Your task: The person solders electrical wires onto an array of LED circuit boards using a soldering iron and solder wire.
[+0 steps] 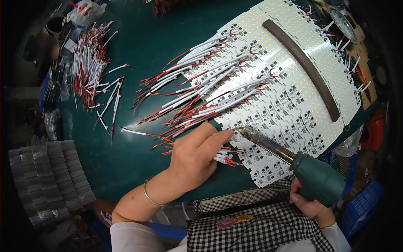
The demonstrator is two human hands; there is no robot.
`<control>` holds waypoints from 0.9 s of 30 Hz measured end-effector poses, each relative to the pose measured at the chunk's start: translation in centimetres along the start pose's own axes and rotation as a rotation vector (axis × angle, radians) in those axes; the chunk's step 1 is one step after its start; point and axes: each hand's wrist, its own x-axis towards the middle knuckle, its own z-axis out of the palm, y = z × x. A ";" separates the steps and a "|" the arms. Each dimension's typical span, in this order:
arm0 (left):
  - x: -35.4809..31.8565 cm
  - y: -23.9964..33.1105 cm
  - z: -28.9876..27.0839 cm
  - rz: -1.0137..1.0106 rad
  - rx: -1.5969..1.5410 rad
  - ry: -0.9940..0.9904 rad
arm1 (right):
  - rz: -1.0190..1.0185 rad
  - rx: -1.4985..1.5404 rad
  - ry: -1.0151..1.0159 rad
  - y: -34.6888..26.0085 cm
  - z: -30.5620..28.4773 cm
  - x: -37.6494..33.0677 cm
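My left hand [194, 154] is closed around a small bunch of red-tipped, white-sleeved wires [226, 156]. Its thumb and forefinger reach the left edge of a sheet of white LED circuit boards [277, 126]. At the lower right, my right hand [307, 202] grips the dark green handle of a soldering iron [319, 178]. The iron's metal barrel slants up and left over the boards, with its tip beside my left fingertips. Whether the tip touches the board I cannot tell. Other white-sleeved wires [226, 77] lie in rows, their ends on the boards and their tails over the green table.
A curved dark bar [303, 63] lies across the boards. Loose wires [90, 63] are heaped on the green table [142, 33] at the far left. Stacked grey panels [52, 180] stand at the lower left. A blue crate [363, 206] is at the lower right.
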 end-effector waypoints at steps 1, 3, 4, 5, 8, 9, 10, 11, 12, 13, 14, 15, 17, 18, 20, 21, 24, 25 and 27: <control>-0.1 0.0 0.1 0.003 -0.004 0.010 | 0.001 -0.001 -0.002 -0.2 0.0 0.3; 0.0 0.1 0.0 0.005 -0.009 0.014 | -0.073 0.008 -0.013 -0.4 -0.1 0.8; 0.1 0.1 0.0 0.009 -0.013 0.017 | -0.072 0.007 -0.014 -0.1 -0.1 0.4; 0.1 0.2 0.0 0.007 -0.014 0.016 | -0.079 -0.103 -0.012 0.5 0.0 -0.3; 0.2 0.2 0.0 0.012 -0.016 0.022 | -0.092 -0.165 -0.029 0.3 -0.3 -0.3; 0.2 0.2 0.0 0.013 -0.011 0.021 | -0.101 -0.113 -0.052 0.2 -0.3 -0.1; 0.1 0.1 0.0 0.013 -0.005 0.020 | -0.100 -0.112 -0.053 0.3 -0.4 0.0; 0.1 0.1 0.0 0.011 -0.005 0.019 | -0.097 -0.118 -0.080 0.6 -0.7 0.0; 0.1 0.1 -0.1 0.012 0.001 0.013 | -0.093 -0.127 -0.104 0.9 -1.1 -0.1; 0.1 0.0 -0.1 0.013 0.006 0.007 | -0.088 -0.135 -0.129 1.1 -1.4 -0.1; 0.1 0.0 -0.1 0.013 0.004 0.007 | -0.083 -0.144 -0.154 1.3 -1.7 -0.2; 0.1 0.1 -0.2 0.015 0.010 0.002 | -0.080 -0.149 -0.182 1.4 -1.7 -0.3; 0.1 0.1 -0.3 0.015 0.017 -0.006 | -0.110 0.006 -0.080 1.2 -1.2 -0.6; 0.2 0.1 -0.2 0.020 0.030 -0.001 | -0.105 0.005 -0.080 0.9 -0.9 -0.7; 0.2 0.2 -0.1 0.026 0.039 0.003 | 0.023 0.325 0.057 0.1 -0.3 -1.0; 0.1 0.1 -0.1 0.027 0.030 0.012 | 0.084 0.484 0.130 -0.2 0.0 -1.1; 0.2 0.0 -0.1 0.032 0.019 0.023 | 0.141 0.485 0.128 -0.2 -0.1 -1.8; 0.2 0.0 -0.1 0.034 0.021 0.025 | 0.150 0.449 0.090 0.0 -0.2 -1.9; 0.1 0.0 0.0 0.033 0.030 0.022 | 0.039 0.331 0.014 1.1 -0.2 -1.7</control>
